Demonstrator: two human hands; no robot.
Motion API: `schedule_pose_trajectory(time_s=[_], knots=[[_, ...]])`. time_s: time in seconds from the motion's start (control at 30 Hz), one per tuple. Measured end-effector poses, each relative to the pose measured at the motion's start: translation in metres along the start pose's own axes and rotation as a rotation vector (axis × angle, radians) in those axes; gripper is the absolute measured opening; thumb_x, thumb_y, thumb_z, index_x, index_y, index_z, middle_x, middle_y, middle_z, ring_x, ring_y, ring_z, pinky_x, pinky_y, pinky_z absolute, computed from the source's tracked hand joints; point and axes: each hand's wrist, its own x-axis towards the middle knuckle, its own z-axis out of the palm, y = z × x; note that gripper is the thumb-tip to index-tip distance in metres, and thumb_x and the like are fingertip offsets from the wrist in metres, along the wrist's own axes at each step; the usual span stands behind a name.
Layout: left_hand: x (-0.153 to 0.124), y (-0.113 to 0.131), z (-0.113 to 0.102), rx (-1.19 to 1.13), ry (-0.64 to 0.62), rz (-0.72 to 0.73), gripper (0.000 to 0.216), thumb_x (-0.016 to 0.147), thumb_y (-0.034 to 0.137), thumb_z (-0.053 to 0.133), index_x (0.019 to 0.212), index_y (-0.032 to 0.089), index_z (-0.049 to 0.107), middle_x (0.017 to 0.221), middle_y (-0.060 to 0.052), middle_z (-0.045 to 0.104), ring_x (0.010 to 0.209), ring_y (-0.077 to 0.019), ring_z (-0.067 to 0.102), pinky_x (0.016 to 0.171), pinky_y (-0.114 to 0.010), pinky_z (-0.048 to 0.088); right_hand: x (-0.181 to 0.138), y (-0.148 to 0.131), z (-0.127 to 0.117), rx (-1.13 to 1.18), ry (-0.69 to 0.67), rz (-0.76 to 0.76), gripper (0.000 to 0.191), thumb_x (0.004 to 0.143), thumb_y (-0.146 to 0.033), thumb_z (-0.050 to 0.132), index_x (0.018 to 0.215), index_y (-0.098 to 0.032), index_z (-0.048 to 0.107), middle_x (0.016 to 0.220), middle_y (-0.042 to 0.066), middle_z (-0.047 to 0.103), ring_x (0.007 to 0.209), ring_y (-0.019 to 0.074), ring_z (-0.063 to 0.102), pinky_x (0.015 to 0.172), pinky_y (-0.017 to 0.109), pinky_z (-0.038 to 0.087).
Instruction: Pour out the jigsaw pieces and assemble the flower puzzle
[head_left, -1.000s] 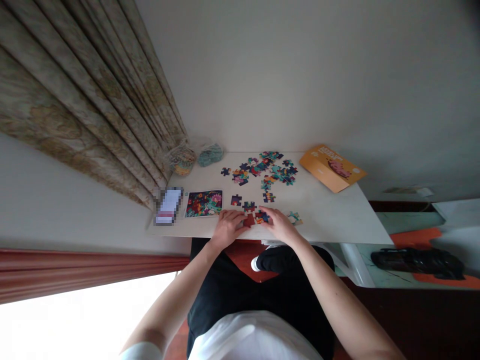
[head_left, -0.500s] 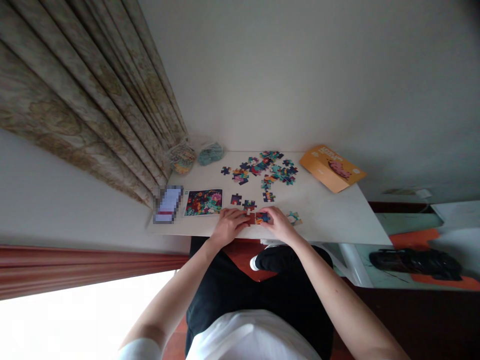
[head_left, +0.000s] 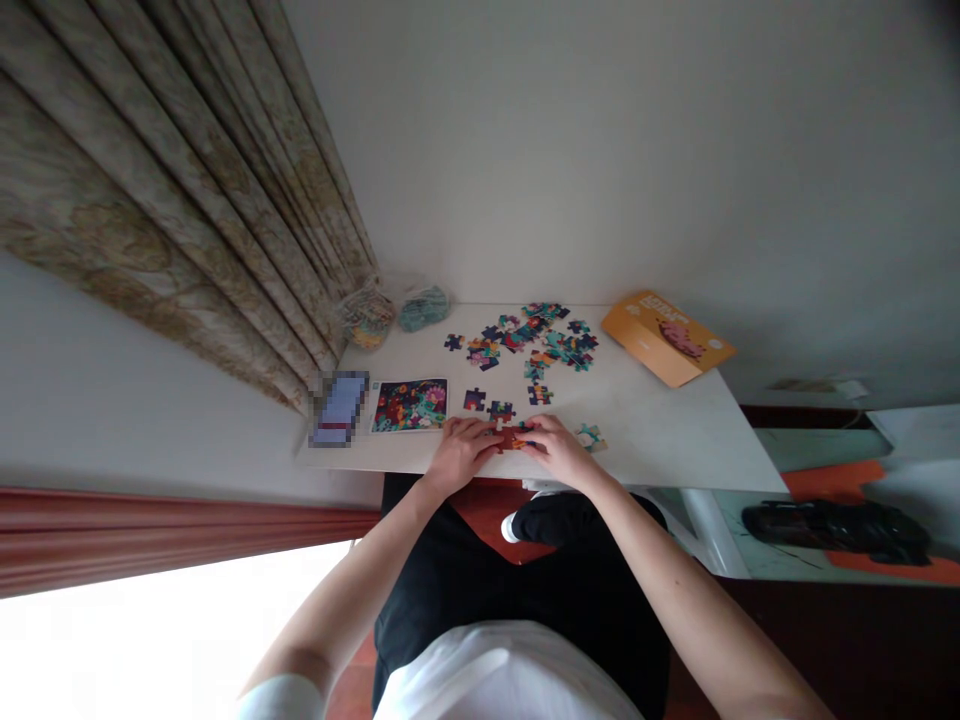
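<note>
Near the table's front edge, my left hand (head_left: 463,450) is closed, its fingertips on a reddish-brown jigsaw puzzle piece (head_left: 507,437). My right hand (head_left: 557,446) pinches a second puzzle piece (head_left: 521,441) with blue and orange on it, partly covered by the fingers. The two pieces meet edge to edge between my hands; whether they interlock I cannot tell. Just beyond lie a dark patterned piece (head_left: 501,411) and a purple one (head_left: 474,400). A pale teal piece (head_left: 589,437) lies right of my right hand.
Several loose puzzle pieces (head_left: 570,350) spread across the back of the white table (head_left: 652,430). Left of my hands are a picture card (head_left: 410,405) and a blurred phone (head_left: 340,408). Two clear bags (head_left: 424,308) stand behind; an orange package (head_left: 670,338) lies at the back right.
My right hand has brought its puzzle piece slightly left, closing the gap to the reddish-brown piece. My left hand has stayed nearly in place.
</note>
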Motion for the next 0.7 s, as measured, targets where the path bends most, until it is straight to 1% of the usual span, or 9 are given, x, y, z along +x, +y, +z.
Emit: schedule_pose_trajectory(time_s=[0.23, 0.4, 0.57, 0.7], knots=[[0.000, 0.000, 0.001, 0.006, 0.008, 0.005, 0.025, 0.099, 0.027, 0.068, 0.122, 0.033, 0.076, 0.131, -0.005, 0.072, 0.123, -0.0259, 0.063, 0.110, -0.051, 0.042, -0.003, -0.009, -0.002, -0.023, 0.027, -0.008, 0.026, 0.094, -0.017, 0.066, 0.113, -0.028, 0.081, 0.118, 0.011, 0.069, 0.114, 0.0273, 0.065, 0.104, 0.049, 0.056], [-0.001, -0.001, 0.003, 0.007, 0.013, 0.005, 0.024, 0.098, 0.026, 0.068, 0.120, 0.033, 0.076, 0.132, -0.005, 0.072, 0.123, -0.0262, 0.063, 0.108, -0.050, 0.042, -0.001, -0.014, -0.007, -0.074, 0.001, -0.014, 0.025, 0.096, -0.017, 0.064, 0.111, -0.028, 0.081, 0.115, 0.011, 0.069, 0.110, 0.0274, 0.065, 0.101, 0.048, 0.057], [0.000, 0.000, 0.001, 0.016, 0.008, 0.006, 0.024, 0.099, 0.027, 0.067, 0.120, 0.033, 0.076, 0.132, -0.005, 0.072, 0.122, -0.0267, 0.063, 0.108, -0.051, 0.042, 0.000, -0.009, -0.008, -0.045, -0.018, -0.010, 0.024, 0.094, -0.016, 0.065, 0.106, -0.028, 0.082, 0.116, 0.011, 0.070, 0.111, 0.0269, 0.067, 0.102, 0.048, 0.057], [0.001, 0.002, 0.001, 0.019, 0.011, 0.005, 0.022, 0.100, 0.027, 0.066, 0.118, 0.032, 0.076, 0.131, -0.005, 0.072, 0.121, -0.0268, 0.063, 0.108, -0.051, 0.042, 0.000, -0.004, -0.003, -0.012, 0.017, 0.011, 0.022, 0.092, -0.014, 0.068, 0.102, -0.027, 0.083, 0.116, 0.010, 0.072, 0.112, 0.0271, 0.067, 0.101, 0.048, 0.057]])
